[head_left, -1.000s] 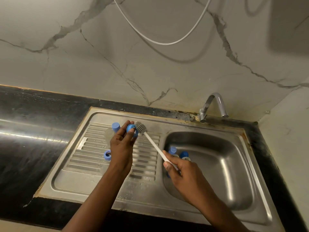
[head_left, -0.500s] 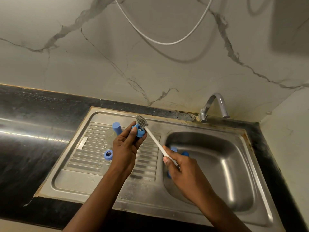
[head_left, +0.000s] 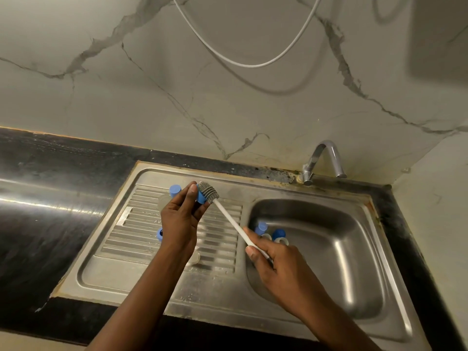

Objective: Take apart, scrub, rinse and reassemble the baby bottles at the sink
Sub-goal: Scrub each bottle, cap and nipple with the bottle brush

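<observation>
while your left hand (head_left: 181,219) pinches a blue bottle ring (head_left: 200,196) between thumb and curled fingers above the drainboard (head_left: 141,239), your right hand (head_left: 278,264) is wrapped round the white handle of the bottle brush (head_left: 229,217), whose grey head lies against the ring. the sink basin (head_left: 329,262) holds a small cluster against its left wall: blue bottle parts (head_left: 260,227) with pale rings (head_left: 282,240) beside them, close to your right fingers. on the drainboard you have a blue cap (head_left: 174,191) at the far edge and a blue piece (head_left: 159,233) half hidden behind your left hand.
</observation>
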`<state>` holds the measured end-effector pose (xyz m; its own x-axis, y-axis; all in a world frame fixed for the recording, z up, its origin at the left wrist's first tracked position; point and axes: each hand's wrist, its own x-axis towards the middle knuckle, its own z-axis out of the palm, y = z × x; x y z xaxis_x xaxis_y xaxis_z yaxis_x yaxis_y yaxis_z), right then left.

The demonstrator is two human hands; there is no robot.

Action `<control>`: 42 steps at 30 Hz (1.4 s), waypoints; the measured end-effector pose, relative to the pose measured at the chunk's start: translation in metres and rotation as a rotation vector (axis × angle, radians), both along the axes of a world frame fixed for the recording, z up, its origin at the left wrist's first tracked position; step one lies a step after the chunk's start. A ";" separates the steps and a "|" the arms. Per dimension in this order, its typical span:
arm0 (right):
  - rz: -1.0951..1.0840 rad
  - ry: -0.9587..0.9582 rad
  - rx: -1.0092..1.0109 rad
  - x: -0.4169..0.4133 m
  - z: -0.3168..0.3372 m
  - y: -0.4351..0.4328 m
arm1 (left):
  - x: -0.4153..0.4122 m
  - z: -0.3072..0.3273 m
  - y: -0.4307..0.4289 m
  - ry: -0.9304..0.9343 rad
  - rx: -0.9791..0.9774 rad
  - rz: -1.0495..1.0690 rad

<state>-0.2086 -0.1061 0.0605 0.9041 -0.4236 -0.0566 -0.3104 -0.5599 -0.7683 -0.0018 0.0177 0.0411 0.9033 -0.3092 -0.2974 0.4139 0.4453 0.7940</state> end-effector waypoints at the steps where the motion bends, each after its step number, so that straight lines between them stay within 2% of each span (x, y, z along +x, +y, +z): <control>1: 0.004 0.002 0.003 -0.001 0.000 0.000 | 0.000 0.000 0.000 0.010 0.003 0.005; 15: -0.008 0.043 -0.011 0.021 0.018 0.005 | -0.013 -0.009 -0.004 0.040 0.031 -0.033; 20: -0.008 0.037 -0.050 0.017 0.013 0.011 | -0.004 -0.005 0.000 0.114 -0.068 0.039; 26: 0.004 0.023 -0.122 0.004 0.002 0.015 | 0.012 -0.005 0.009 0.218 -0.087 0.124; 31: 0.015 0.042 -0.121 0.000 -0.004 0.015 | 0.011 -0.006 0.006 0.308 -0.132 0.120; 37: 0.015 0.030 -0.102 0.008 -0.008 0.018 | 0.000 -0.008 -0.001 0.353 -0.228 0.077; 42: 0.006 0.014 -0.057 0.015 -0.010 0.021 | 0.001 -0.004 -0.001 0.345 -0.233 0.095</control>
<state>-0.1940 -0.0855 0.0507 0.9057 -0.4215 -0.0447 -0.3174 -0.6046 -0.7306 -0.0004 0.0164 0.0371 0.7907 -0.3242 -0.5193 0.5863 0.6454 0.4897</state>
